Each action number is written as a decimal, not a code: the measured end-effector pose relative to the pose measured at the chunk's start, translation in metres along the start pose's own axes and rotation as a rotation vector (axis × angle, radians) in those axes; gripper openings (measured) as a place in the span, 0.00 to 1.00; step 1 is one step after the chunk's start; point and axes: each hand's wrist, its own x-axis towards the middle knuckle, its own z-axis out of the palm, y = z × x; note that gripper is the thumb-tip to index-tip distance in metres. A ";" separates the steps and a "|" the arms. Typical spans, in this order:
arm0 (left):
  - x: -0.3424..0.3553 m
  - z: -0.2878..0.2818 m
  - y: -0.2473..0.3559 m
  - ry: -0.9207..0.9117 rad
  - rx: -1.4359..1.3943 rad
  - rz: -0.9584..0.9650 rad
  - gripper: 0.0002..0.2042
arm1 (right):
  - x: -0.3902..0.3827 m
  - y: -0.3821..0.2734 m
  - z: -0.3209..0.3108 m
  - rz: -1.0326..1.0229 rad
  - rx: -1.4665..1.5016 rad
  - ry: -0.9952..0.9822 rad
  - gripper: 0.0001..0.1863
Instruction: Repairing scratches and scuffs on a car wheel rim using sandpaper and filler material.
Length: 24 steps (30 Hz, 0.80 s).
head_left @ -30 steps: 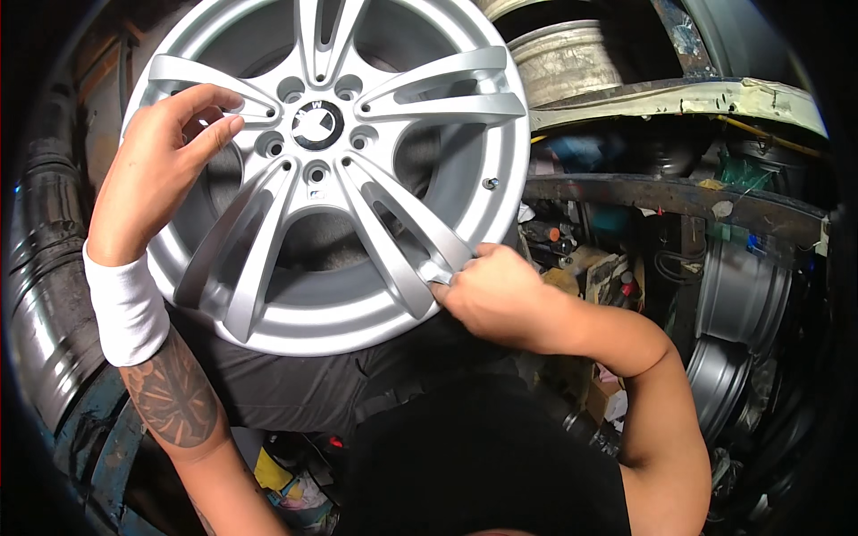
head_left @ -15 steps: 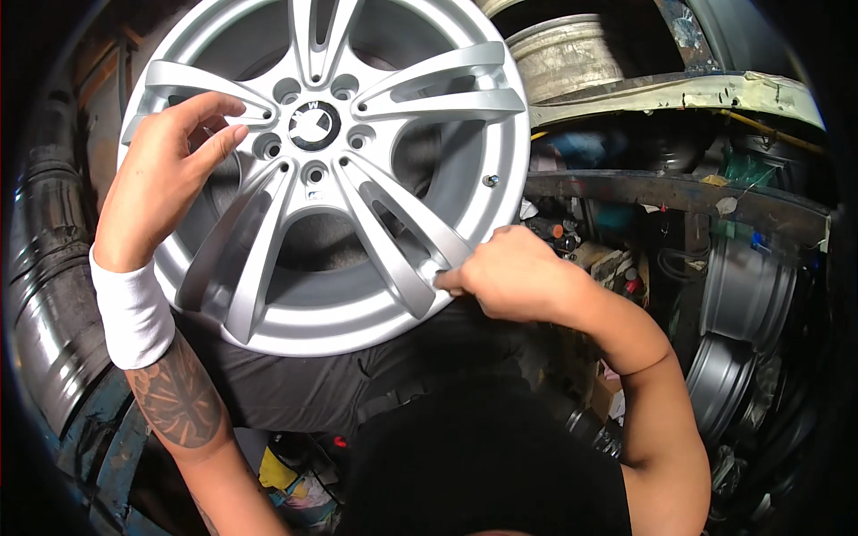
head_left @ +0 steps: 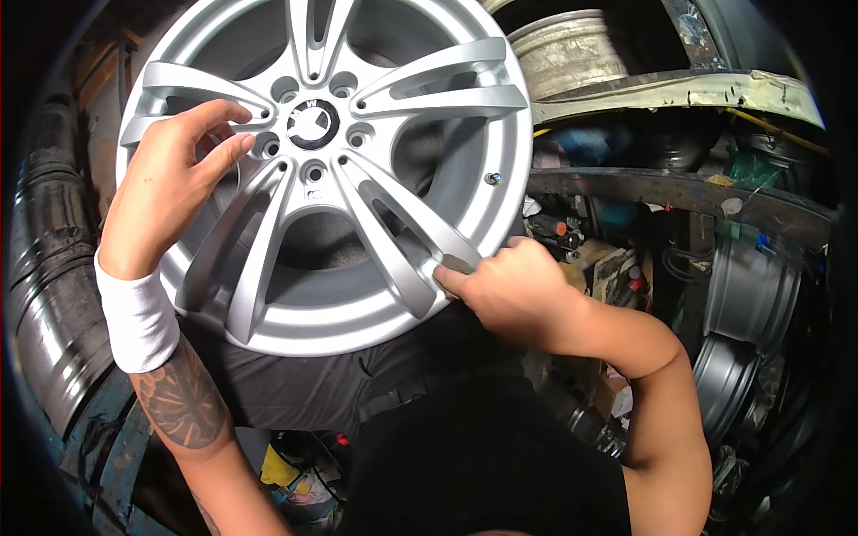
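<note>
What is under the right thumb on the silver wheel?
A small grey pad shows under the right hand, pressed on the wheel rim. Most of it is covered.

Open gaps between the spokes of the silver alloy wheel (head_left: 331,170), wide enough for fingers. Crowded to the right by stacked rims (head_left: 746,295) and, seemingly, cluttered shelf (head_left: 679,192); black tyre (head_left: 45,259) close left.

Silver alloy wheel (head_left: 357,179) resting on the person's dark-clothed lap (head_left: 313,384), cluttered shelf (head_left: 679,192) to the right, small tools and boxes (head_left: 590,259) beneath its plank, a worn bare rim (head_left: 572,54) far behind, grey rims (head_left: 751,295) leaning at right
</note>
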 end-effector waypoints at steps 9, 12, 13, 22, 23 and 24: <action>-0.001 0.017 -0.002 0.070 -0.031 0.203 0.13 | -0.003 -0.008 0.017 0.012 0.006 0.153 0.25; 0.000 0.022 0.015 -0.028 -0.041 0.199 0.13 | -0.014 0.006 -0.005 -0.030 0.059 0.094 0.24; -0.001 0.027 0.016 -0.056 -0.037 0.213 0.13 | -0.015 0.008 -0.009 0.011 0.084 0.053 0.24; -0.011 0.044 0.043 -0.445 -0.201 0.254 0.13 | -0.006 0.001 0.027 0.005 0.134 0.122 0.25; -0.011 0.048 0.043 -0.456 -0.214 0.291 0.14 | -0.010 0.005 0.025 0.015 0.133 0.129 0.25; -0.011 0.046 0.046 -0.484 -0.179 0.257 0.14 | -0.011 0.009 0.019 -0.039 0.164 0.111 0.26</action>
